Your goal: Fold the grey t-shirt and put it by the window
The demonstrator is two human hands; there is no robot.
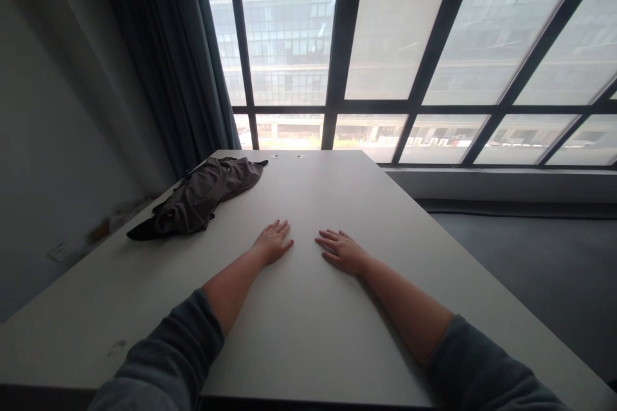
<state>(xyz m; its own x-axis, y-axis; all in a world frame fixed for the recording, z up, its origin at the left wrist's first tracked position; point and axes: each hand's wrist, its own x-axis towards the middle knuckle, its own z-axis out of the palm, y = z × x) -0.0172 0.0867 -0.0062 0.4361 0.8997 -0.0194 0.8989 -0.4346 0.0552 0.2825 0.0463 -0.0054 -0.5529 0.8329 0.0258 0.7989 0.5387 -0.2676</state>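
Observation:
Both of my hands rest palm down on a white table [308, 334]. My left hand [273, 242] lies flat with its fingers stretched forward and its thumb out to the right; it holds nothing. Across a short gap, my right hand [343, 252] is also flat, fingers a little apart and turned towards the left, with nothing in it. Beyond my left hand, on the table's left side, lies a crumpled dark grey-brown cloth item [212, 189] with black parts and a strap. It may be a garment or a bag; its kind is unclear. Neither hand touches it.
Large windows [289, 45] with dark frames stand behind the table's far edge. A dark curtain [168, 45] hangs at the left, beside a wall with a socket [58, 252]. Two small white objects [300, 156] sit at the far edge. Grey floor [520, 270] lies to the right.

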